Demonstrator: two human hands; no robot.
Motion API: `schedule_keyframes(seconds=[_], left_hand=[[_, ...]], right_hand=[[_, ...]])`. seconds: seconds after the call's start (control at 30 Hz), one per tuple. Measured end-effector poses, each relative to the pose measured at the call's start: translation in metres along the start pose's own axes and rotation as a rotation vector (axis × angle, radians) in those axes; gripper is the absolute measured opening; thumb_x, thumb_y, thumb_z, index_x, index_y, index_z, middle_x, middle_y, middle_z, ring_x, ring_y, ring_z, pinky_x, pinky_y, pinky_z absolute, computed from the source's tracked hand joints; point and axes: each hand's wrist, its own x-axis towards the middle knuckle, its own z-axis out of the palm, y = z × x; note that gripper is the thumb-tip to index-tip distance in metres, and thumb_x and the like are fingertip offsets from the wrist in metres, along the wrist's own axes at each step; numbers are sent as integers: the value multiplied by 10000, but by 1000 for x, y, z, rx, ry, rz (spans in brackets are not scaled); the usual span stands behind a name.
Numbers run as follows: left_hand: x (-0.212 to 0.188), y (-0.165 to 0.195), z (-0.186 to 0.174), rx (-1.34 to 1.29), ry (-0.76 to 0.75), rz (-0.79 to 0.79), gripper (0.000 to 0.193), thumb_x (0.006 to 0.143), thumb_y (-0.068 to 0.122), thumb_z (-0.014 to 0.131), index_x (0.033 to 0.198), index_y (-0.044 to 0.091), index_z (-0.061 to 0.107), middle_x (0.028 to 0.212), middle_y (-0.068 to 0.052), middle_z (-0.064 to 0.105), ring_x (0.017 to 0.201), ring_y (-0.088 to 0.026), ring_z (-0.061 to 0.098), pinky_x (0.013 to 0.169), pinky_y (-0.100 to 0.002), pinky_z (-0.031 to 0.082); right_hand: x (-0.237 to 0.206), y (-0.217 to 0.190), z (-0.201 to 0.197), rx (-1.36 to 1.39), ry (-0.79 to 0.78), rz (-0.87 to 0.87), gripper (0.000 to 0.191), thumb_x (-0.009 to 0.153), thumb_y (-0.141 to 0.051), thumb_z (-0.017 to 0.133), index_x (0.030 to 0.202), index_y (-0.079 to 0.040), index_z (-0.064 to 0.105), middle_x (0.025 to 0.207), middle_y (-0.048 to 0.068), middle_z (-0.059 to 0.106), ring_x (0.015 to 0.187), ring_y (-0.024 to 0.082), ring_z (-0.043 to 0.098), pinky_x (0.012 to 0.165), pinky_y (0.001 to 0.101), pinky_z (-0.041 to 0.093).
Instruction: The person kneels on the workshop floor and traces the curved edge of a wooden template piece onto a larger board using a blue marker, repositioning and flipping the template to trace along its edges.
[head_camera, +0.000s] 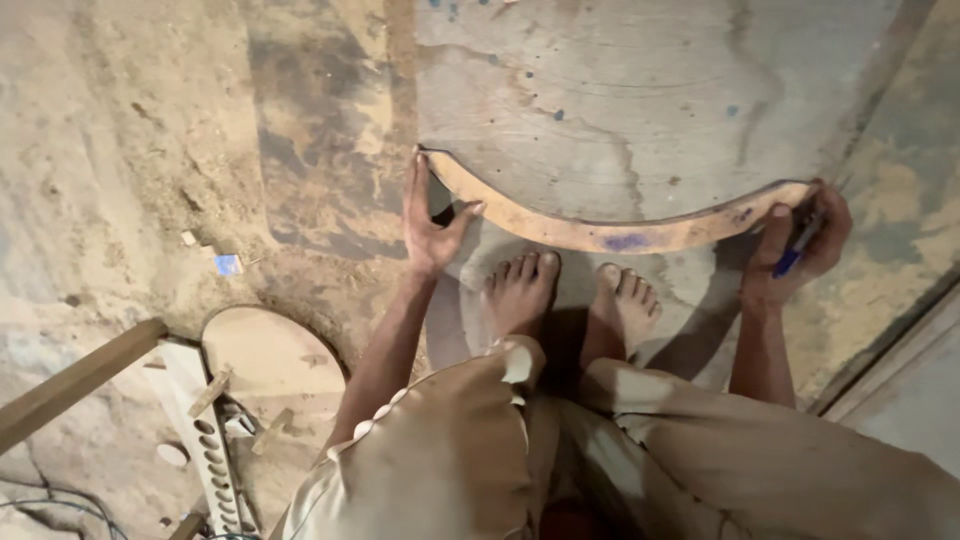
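Left hand (428, 222) spread flat on curved wooden strip (610, 232), right hand (800, 250) pinching blue pen (797, 252) at its other end.

Tan curved wooden strip (610, 232) with purple smudge, blue pen (797, 252), grey-brown board (640, 100).

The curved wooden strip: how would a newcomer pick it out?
Start at the large plywood sheet on the floor. Along its near edge lies the curved wooden strip, pinned by the left hand and the right hand. Alone here, it bows like a smile with a purple smudge.
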Motion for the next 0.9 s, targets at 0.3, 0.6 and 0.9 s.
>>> schedule_keyframes(seconds=[0.3, 0.6, 0.9], left_hand=[[-1, -4, -1, 35, 5, 45, 1060, 771, 310, 962, 1571, -51, 368, 1639, -260, 392, 1550, -410, 354, 1273, -506, 343], [-3, -35, 22, -7, 61, 286, 1042, 844, 345, 957, 1598, -19, 337, 1633, -264, 399, 1552, -399, 396, 1274, -533, 415], [-2, -64, 38, 30, 129, 448, 1004, 902, 404, 908, 1607, -8, 324, 1659, -235, 364, 1587, -372, 353, 1298, -578, 399]], right_hand=[[-1, 0, 3, -28, 12, 29, 430, 1118, -192, 758, 1452, -21, 548, 1320, 53, 573, 1071, 146, 515, 941, 284, 430], [7, 4, -8, -205, 51, -14, 405, 1084, -183, 735, 1411, -14, 565, 1357, 81, 600, 1224, 196, 587, 1078, 337, 487], [11, -1, -6, -140, 79, 51, 415, 1068, -134, 742, 1418, -10, 556, 1336, 83, 610, 1228, 171, 587, 1090, 315, 484]])
